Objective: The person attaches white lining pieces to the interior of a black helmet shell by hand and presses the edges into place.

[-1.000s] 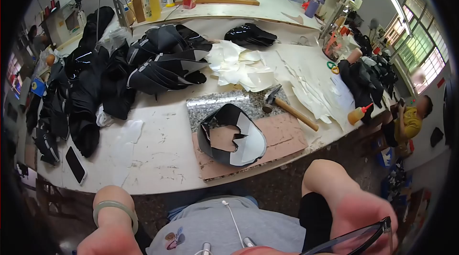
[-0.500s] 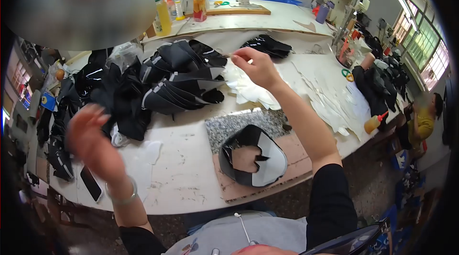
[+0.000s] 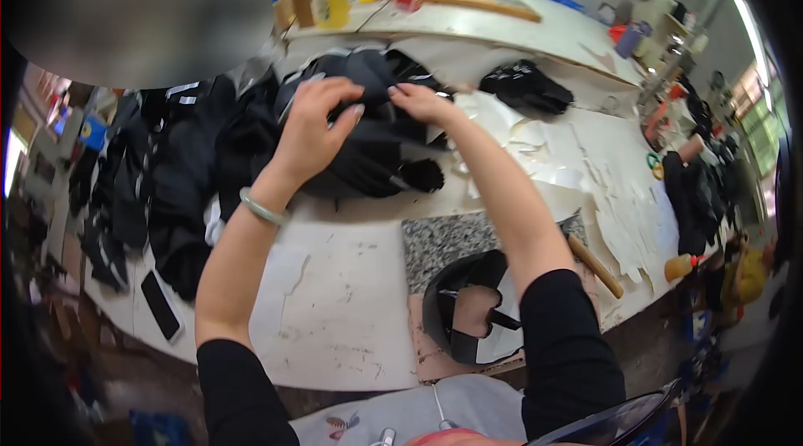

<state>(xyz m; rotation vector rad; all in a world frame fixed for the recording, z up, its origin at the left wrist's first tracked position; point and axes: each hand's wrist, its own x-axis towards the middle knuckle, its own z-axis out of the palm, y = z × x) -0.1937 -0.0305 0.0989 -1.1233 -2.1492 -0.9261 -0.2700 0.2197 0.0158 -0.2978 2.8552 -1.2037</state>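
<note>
White table: black pieces (image 3: 368, 160) lie piled on it, beneath my hands. My left hand (image 3: 314, 128) is spread, empty; my right (image 3: 427, 105) is narrowed, grip unclear. Judged risk: overlapping layers snag, dragging neighbours askew.

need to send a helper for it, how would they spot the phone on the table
Find the white worktable in front of the person, then follow its near edge to the person's left. There lies the smartphone, beside a heap of black pieces. Unlike them, it is a slim, straight-sided slab with a dark screen and pale rim.
</note>
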